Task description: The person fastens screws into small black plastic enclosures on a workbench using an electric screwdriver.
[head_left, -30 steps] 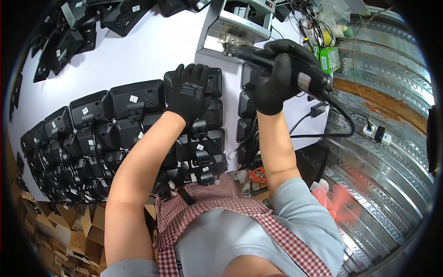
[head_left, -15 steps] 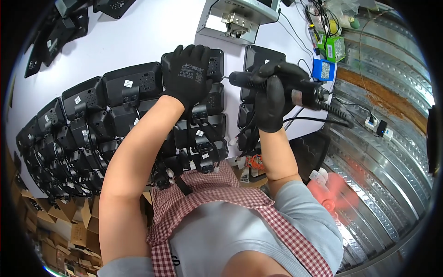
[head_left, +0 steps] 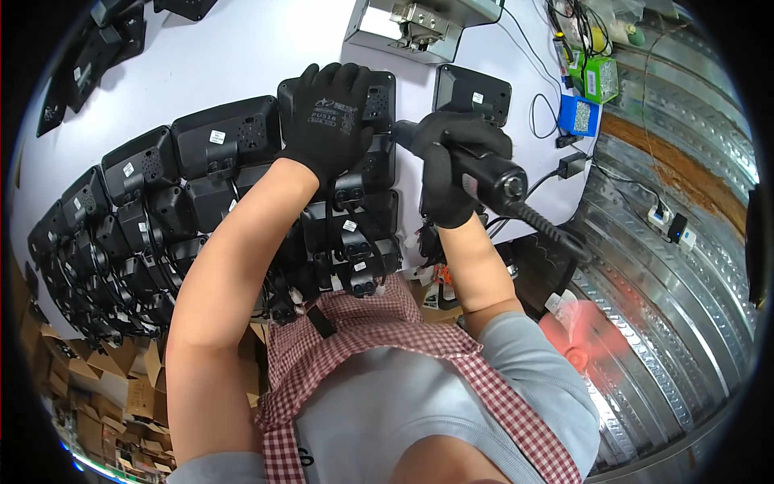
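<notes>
My left hand (head_left: pixel 329 117), in a black glove, lies with its fingers stretched over the back of a black flat-screen unit (head_left: pixel 379 105). Its palm hides much of that unit's middle. A black corded electric screwdriver (head_left: pixel 492 179) is gripped in my gloved right hand (head_left: pixel 451 161). The tool's front end points left, at the right edge of the unit under my left hand; whether the bit touches it I cannot tell. Another black unit (head_left: pixel 474 97) lies beyond my right hand, with a small white label on its back.
Rows of similar black units (head_left: pixel 226 133) with cables cover the table's left side. A metal fixture (head_left: pixel 407 36) stands at the far edge. Blue (head_left: pixel 578 115) and green (head_left: pixel 598 79) boxes of small metal parts sit at the right. A red fan (head_left: pixel 576 355) is beside the table.
My right hand has shifted left and turned the screwdriver, bringing its front end up to the unit's edge. My left hand stays on the same unit. The whole view has shifted slightly.
</notes>
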{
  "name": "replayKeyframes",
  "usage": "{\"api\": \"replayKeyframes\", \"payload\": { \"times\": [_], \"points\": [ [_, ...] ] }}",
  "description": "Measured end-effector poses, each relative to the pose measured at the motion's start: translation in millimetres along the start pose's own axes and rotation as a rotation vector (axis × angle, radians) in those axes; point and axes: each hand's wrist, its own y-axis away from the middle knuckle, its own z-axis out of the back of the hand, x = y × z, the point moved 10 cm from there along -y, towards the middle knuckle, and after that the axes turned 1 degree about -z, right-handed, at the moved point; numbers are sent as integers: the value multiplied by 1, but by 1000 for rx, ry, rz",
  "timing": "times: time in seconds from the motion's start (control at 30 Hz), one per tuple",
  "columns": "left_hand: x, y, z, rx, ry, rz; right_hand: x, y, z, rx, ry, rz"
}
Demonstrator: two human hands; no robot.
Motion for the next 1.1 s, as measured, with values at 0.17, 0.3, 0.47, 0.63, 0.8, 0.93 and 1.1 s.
{"api": "replayKeyframes", "payload": {
  "times": [0.17, 0.3, 0.47, 0.63, 0.8, 0.93, 1.1],
  "points": [
    [1, 0, -3, 43, 14, 26, -16, 5, -9, -5, -47, -48],
    [1, -3, -3, 49, 51, 34, -1, -5, -13, 43, -82, -43],
    [0, 1, -5, 73, -6, 28, 16, -46, 24, -220, -357, -94],
    [1, 0, -6, 56, -4, 28, 30, -83, 30, -359, -204, 160],
    [0, 2, -7, 43, 16, 16, 31, -79, 8, -144, -102, 137],
    [-1, 1, -5, 29, -73, 0, 15, -61, 25, -221, -113, -99],
    [-16, 15, 25, -121, 14, -48, 8, 1, 40, -366, -468, -276]
  ]
}}
